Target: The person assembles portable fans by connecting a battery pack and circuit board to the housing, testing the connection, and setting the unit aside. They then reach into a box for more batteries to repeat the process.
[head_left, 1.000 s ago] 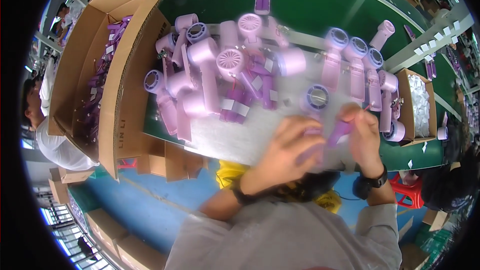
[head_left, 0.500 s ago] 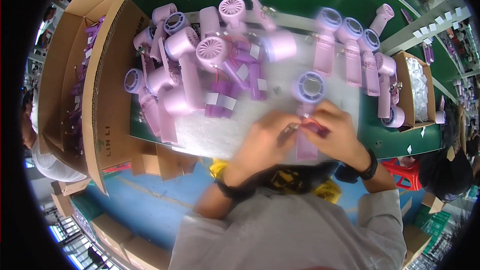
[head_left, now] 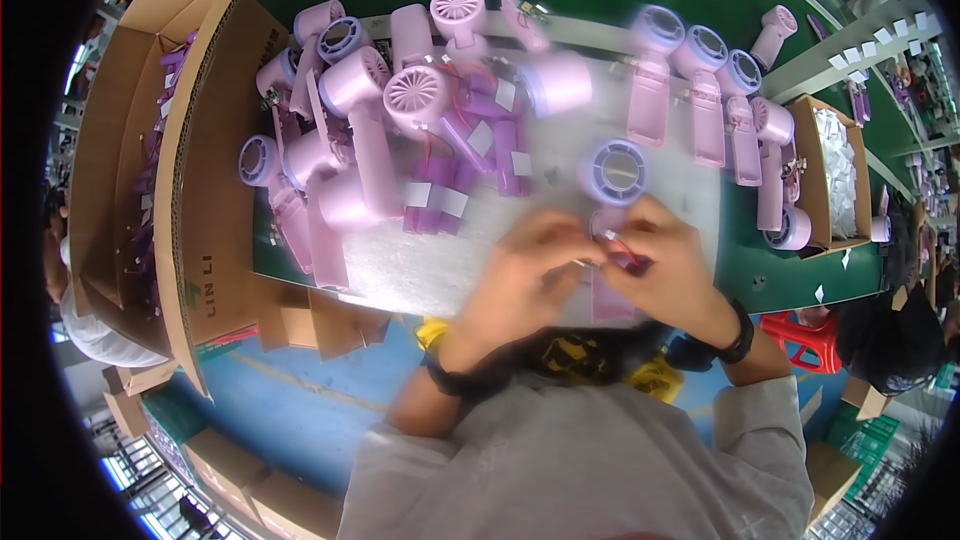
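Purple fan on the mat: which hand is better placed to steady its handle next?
Probably the right hand: it lies over the purple fan's handle, fingers pinching the wiring there. The left hand sits beside it, meeting it from the left.

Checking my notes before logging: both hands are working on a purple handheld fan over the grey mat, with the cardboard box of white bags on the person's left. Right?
Not quite. In the head view the cardboard box of white bags sits on the person's right. Both the left hand and right hand do work on the purple handheld fan.

- 2 hands: left hand (head_left: 525, 275), right hand (head_left: 670, 260)
- 1 fan (head_left: 617, 175) held in them
- 5 fans in the right row (head_left: 705, 90)
- 2 cardboard boxes: a big one (head_left: 205, 240), a small one (head_left: 812, 155)
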Motion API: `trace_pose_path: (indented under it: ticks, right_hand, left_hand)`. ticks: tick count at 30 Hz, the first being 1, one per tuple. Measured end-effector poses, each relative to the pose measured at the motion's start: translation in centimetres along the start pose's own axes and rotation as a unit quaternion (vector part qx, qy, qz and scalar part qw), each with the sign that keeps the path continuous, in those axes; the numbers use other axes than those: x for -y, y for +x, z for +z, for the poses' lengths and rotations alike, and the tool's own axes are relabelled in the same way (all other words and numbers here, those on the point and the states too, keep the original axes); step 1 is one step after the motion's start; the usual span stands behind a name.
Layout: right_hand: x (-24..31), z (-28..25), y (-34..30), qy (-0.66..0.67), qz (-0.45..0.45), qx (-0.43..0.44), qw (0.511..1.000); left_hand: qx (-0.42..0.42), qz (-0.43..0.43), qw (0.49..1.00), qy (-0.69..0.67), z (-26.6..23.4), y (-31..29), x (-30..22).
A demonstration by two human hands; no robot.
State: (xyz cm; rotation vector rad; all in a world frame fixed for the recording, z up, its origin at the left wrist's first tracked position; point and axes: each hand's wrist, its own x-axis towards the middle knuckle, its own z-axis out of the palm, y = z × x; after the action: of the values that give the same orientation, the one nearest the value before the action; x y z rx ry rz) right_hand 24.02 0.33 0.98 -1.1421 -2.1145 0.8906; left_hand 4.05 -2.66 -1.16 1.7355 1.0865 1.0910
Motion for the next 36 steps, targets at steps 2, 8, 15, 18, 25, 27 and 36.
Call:
trace_pose_path:
  ticks: [2,8,15,18,25,27,36]
  right_hand:
    - [0.1,0.0,0.0,-0.017,-0.010,0.001,1.000]
    - [-0.4,-0.3,-0.3,-0.048,-0.030,0.025,0.998]
    - [-0.6,-0.8,-0.1,-0.037,-0.075,0.034,0.996]
    - [-1.0,-1.2,-0.4,0.028,-0.106,0.013,0.994]
    - [-1.0,-2.2,0.0,0.044,-0.099,0.070,0.992]
    - [-0.9,-2.5,0.3,0.048,-0.087,0.089,0.991]
    - [-0.1,-2.0,0.5,0.062,-0.085,0.099,0.990]
  left_hand:
    - [-0.026,0.028,0.998,0.050,0.1,0.0,0.1]
    - [-0.016,-0.009,0.999,0.034,1.2,0.0,-1.4]
    - [-0.024,0.012,0.999,-0.029,0.8,0.5,-0.9]
    - [-0.019,-0.040,0.997,-0.062,0.4,0.3,-1.1]
    - [0.014,-0.062,0.993,-0.098,0.0,0.3,-0.9]
    - [0.016,-0.053,0.993,-0.103,0.0,0.4,-0.9]
    - [0.002,-0.057,0.995,-0.077,0.0,0.2,-0.9]
